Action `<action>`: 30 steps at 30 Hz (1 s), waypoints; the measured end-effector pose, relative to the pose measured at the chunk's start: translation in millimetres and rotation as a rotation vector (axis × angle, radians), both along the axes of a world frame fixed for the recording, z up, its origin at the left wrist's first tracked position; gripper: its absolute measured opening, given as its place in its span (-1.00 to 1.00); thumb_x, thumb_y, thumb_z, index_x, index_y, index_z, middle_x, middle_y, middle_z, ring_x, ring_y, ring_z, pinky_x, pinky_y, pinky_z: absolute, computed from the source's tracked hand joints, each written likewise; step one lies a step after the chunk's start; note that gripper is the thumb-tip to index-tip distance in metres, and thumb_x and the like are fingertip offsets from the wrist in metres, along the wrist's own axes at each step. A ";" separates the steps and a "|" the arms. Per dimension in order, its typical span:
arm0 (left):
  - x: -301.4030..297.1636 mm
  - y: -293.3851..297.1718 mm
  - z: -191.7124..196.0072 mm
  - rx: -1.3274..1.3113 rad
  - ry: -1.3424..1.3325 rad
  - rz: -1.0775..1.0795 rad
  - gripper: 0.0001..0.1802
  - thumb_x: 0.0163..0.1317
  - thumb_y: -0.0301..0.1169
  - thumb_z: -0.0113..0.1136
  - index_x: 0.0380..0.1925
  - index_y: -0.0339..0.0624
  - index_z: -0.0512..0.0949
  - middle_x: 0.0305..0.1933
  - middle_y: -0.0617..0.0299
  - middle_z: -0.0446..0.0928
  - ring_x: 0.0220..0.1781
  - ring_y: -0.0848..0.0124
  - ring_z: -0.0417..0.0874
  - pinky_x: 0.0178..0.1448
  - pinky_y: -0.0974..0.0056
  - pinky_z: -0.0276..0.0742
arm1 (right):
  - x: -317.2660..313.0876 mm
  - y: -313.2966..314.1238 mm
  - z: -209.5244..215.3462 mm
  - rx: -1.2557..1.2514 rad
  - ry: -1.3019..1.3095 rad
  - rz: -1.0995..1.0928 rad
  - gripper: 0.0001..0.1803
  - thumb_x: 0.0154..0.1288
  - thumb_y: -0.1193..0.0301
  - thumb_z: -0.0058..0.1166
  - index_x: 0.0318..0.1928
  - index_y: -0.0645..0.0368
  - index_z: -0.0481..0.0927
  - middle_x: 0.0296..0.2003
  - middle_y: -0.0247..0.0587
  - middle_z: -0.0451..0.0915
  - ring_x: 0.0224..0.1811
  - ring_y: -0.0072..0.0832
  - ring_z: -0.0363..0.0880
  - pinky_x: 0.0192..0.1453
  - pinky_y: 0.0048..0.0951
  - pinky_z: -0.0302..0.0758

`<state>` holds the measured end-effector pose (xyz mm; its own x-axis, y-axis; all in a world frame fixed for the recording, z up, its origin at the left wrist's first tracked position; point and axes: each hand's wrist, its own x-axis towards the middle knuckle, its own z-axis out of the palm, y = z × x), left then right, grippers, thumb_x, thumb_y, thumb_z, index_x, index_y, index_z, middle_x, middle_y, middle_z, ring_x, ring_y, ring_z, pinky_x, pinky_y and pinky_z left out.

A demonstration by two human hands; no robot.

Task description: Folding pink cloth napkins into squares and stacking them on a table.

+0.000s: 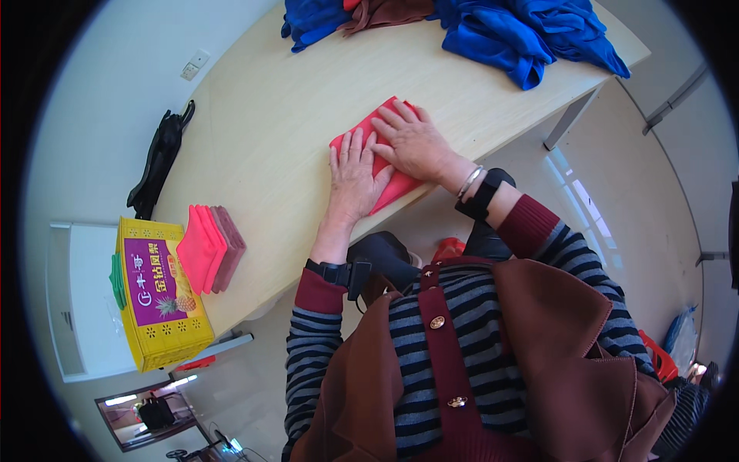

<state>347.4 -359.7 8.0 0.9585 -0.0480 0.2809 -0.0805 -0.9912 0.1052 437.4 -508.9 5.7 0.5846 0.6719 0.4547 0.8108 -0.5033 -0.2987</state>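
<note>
A folded pinkish-red cloth (395,183) lies flat near the front edge of the pale wooden table (269,115). Both palms press down on it. My left hand (354,173) rests on its near left part, fingers stretched out. Over its right part lies my right hand (414,142), fingers spread, its thumb close to the left fingertips. Neither hand grips the cloth, and its middle is partly covered by them. To the left, a small stack of folded cloths (204,246), pinkish-red and dull mauve, leans against a yellow box.
The yellow and purple carton (173,339) stands at the table's left end, a green cloth (117,281) behind it. Blue cloths (500,42) are heaped along the far side, with a brown cloth (389,14) among them. A black bag-like item (160,162) sits by the wall.
</note>
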 end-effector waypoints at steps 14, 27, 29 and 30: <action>10.6 68.7 0.1 -0.349 -0.073 0.110 -0.62 0.24 -0.24 0.21 -0.02 -0.23 0.53 -0.10 -0.02 0.58 -0.10 0.16 0.60 0.03 0.18 0.50 | -43.9 -40.6 22.7 0.154 0.011 -0.020 -0.53 0.28 0.30 0.09 0.17 0.16 0.47 0.26 -0.03 0.37 0.37 -0.08 0.22 0.40 -0.13 0.19; -109.6 21.9 -3.1 -0.510 -0.126 0.580 -0.72 0.26 -0.23 0.21 -0.38 -0.26 0.53 -0.47 0.00 0.57 -0.41 0.06 0.60 -0.29 0.09 0.47 | 0.3 -22.4 8.9 0.124 0.139 0.231 -0.71 0.24 0.44 0.07 -0.02 0.16 0.60 -0.05 -0.09 0.60 0.01 -0.15 0.55 0.15 -0.27 0.46; -111.3 22.4 -1.9 -0.505 -0.127 0.581 -0.72 0.26 -0.23 0.21 -0.38 -0.26 0.53 -0.47 0.01 0.57 -0.41 0.08 0.60 -0.28 0.11 0.48 | 2.5 -15.5 15.3 0.208 0.411 0.149 -0.73 0.26 0.41 0.04 -0.05 0.17 0.61 -0.12 -0.10 0.64 -0.08 -0.16 0.61 0.06 -0.28 0.51; -104.4 30.1 -0.3 -0.534 -0.168 0.595 -0.72 0.26 -0.23 0.21 -0.37 -0.27 0.54 -0.47 0.05 0.58 -0.42 0.18 0.59 -0.28 0.16 0.48 | 3.9 -12.4 18.0 0.207 0.408 0.157 -0.73 0.26 0.41 0.04 -0.05 0.17 0.61 -0.12 -0.10 0.64 -0.08 -0.16 0.61 0.06 -0.28 0.51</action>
